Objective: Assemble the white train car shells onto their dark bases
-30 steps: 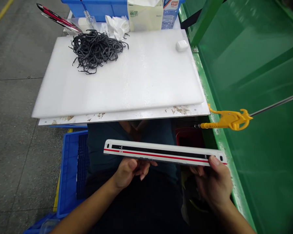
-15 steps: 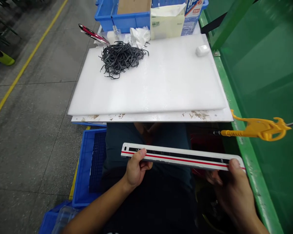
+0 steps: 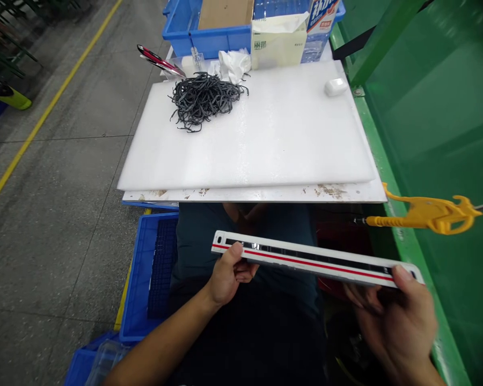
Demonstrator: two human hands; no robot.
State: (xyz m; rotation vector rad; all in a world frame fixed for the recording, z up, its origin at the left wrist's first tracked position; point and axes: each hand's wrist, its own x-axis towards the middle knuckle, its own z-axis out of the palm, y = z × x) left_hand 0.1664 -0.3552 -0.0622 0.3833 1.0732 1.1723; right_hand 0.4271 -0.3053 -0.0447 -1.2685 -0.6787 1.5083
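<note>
White foam-padded surface (image 3: 265,150) ahead; long, slim white bar with black and red stripes (image 3: 306,258) is held in the air, apart from the near edge. Left hand (image 3: 224,276) and right hand (image 3: 402,316): fingers gripping it near opposite ends, thumbs on top. Likely light, stiff, slick, scratch-prone. Best hold: both ends, supported underneath.

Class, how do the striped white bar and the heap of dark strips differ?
The bar is long and straight; the strips are curled and tangled. The bar is white with red and black stripes; the strips are dark. The left hand and right hand hold the bar; the strips lie on a white pad. Both show black.
</note>
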